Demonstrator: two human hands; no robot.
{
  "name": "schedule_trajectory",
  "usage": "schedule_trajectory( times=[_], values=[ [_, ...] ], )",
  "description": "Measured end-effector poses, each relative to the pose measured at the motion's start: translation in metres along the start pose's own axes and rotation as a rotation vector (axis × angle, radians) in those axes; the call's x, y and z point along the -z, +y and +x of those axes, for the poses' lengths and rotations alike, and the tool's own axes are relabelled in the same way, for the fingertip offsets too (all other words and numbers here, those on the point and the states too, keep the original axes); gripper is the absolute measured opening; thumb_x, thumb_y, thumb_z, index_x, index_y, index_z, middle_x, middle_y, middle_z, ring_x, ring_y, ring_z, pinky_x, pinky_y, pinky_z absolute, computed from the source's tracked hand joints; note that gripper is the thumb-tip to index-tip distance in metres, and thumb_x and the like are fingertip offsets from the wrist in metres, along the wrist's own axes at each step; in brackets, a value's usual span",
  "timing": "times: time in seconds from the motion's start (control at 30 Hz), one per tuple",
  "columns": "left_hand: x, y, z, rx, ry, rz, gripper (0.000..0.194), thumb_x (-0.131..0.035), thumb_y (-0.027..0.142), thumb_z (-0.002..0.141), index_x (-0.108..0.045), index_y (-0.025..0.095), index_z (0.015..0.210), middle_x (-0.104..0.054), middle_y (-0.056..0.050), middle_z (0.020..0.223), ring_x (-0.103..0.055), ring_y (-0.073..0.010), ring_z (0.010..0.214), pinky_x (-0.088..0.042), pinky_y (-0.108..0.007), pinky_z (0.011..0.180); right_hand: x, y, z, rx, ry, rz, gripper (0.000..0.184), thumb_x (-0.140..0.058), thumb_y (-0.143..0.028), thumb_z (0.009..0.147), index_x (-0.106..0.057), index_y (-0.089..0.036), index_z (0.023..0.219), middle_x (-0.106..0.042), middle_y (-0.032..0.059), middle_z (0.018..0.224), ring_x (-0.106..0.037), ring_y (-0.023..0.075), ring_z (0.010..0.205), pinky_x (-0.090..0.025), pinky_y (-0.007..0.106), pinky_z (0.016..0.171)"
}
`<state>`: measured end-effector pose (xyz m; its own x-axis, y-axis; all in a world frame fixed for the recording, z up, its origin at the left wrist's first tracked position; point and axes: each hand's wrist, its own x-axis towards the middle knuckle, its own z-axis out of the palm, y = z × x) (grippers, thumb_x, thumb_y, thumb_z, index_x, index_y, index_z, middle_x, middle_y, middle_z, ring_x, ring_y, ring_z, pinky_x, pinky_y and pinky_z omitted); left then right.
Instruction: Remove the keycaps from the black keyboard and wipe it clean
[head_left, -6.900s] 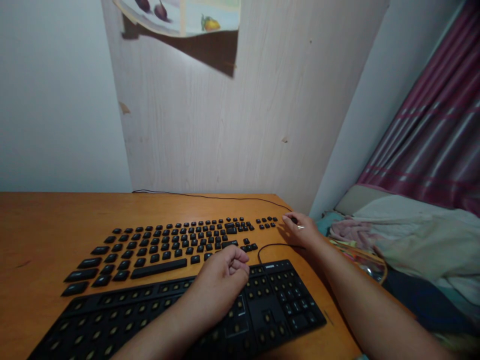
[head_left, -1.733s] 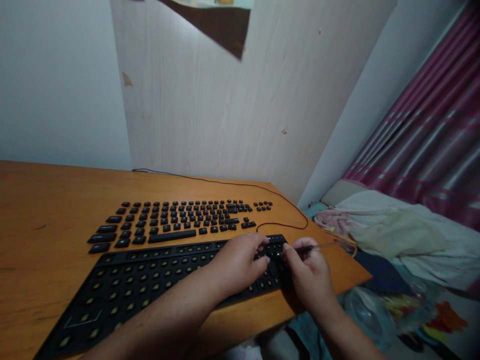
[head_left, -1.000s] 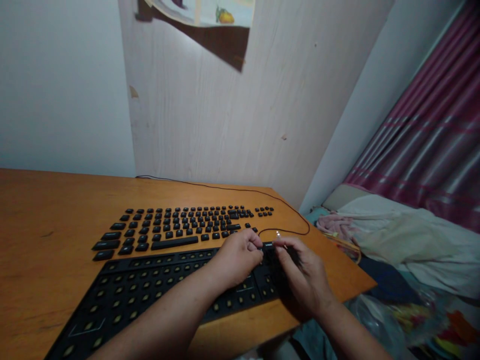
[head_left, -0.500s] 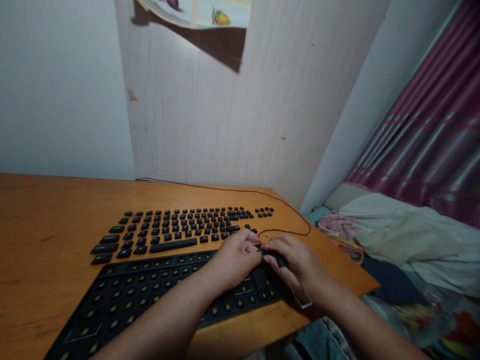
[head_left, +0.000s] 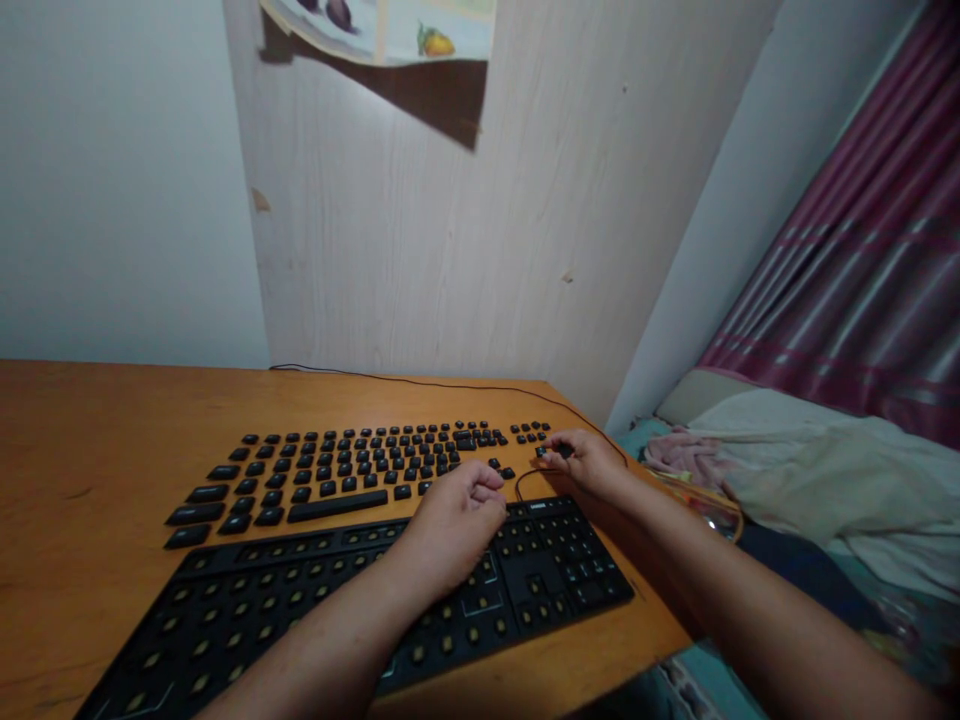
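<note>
My left hand (head_left: 457, 520) is curled above the middle of a black keyboard (head_left: 534, 575), whose keycaps are off in most places. Its fingers are closed, and whatever lies inside them, if anything, is hidden. Past the keyboard's far right edge, my right hand (head_left: 589, 462) is low over the table, fingers closed round the black handle of a keycap puller (head_left: 564, 451). A small black keycap (head_left: 541, 452) is at its fingertips; I cannot tell if it is held or lying down. Rows of loose keycaps (head_left: 345, 470) lie behind the keyboard, with a long space bar (head_left: 337, 505) among them.
The thin black cable (head_left: 465, 385) runs from the keyboard along the back of the wooden table (head_left: 90, 450). A wall (head_left: 450, 250) stands behind it. To the right, beyond the table edge, are a bed with cloth (head_left: 810, 440) and a striped curtain (head_left: 862, 230).
My right hand has moved away from the keyboard's upper right part, forward and slightly right, to the table beside the loose keycaps. The left hand stays over the keyboard, now apart from the right.
</note>
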<state>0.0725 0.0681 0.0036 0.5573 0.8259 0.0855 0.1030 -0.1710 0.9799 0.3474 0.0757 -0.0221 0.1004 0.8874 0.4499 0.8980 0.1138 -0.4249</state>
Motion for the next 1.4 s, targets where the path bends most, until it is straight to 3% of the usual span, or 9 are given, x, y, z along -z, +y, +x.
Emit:
schedule_trajectory(
  times=[0.2, 0.47, 1.17, 1.4],
  values=[
    [0.003, -0.002, 0.002, -0.022, -0.003, 0.007, 0.016, -0.058, 0.023, 0.078, -0.058, 0.015, 0.092, -0.058, 0.000, 0.078, -0.055, -0.0145, 0.074, -0.044, -0.026, 0.068, -0.026, 0.016, 0.017, -0.049, -0.014, -0.005, 0.019, -0.067, -0.033, 0.076, -0.074, -0.020, 0.088, -0.070, 0.0041, 0.087, -0.063, 0.0199, 0.078, -0.048, 0.030, 0.072],
    [0.001, -0.003, 0.000, -0.005, -0.012, 0.000, 0.014, -0.058, 0.022, 0.077, -0.059, 0.015, 0.089, -0.058, -0.001, 0.078, -0.054, -0.0145, 0.074, -0.042, -0.025, 0.068, -0.041, 0.028, 0.024, -0.067, -0.044, -0.007, 0.015, -0.068, -0.025, 0.073, -0.075, -0.020, 0.086, -0.072, 0.0062, 0.087, -0.064, 0.0212, 0.083, -0.048, 0.030, 0.077],
    [0.002, -0.006, 0.000, -0.016, -0.043, 0.050, 0.012, -0.056, 0.023, 0.079, -0.058, 0.016, 0.089, -0.059, -0.002, 0.080, -0.055, -0.0143, 0.075, -0.043, -0.025, 0.068, -0.041, 0.031, 0.022, -0.070, -0.024, 0.082, 0.022, -0.068, -0.031, 0.075, -0.076, -0.020, 0.093, -0.073, 0.0088, 0.096, -0.065, 0.0253, 0.093, -0.048, 0.037, 0.087],
    [0.001, -0.008, 0.000, -0.045, -0.046, 0.055, 0.011, -0.056, 0.023, 0.079, -0.058, 0.016, 0.087, -0.059, -0.001, 0.077, -0.054, -0.0143, 0.073, -0.042, -0.024, 0.067, -0.021, 0.017, 0.013, -0.110, 0.063, 0.193, 0.027, -0.061, -0.041, 0.079, -0.074, -0.021, 0.091, -0.074, 0.0088, 0.095, -0.066, 0.0259, 0.091, -0.050, 0.038, 0.082]
  ],
)
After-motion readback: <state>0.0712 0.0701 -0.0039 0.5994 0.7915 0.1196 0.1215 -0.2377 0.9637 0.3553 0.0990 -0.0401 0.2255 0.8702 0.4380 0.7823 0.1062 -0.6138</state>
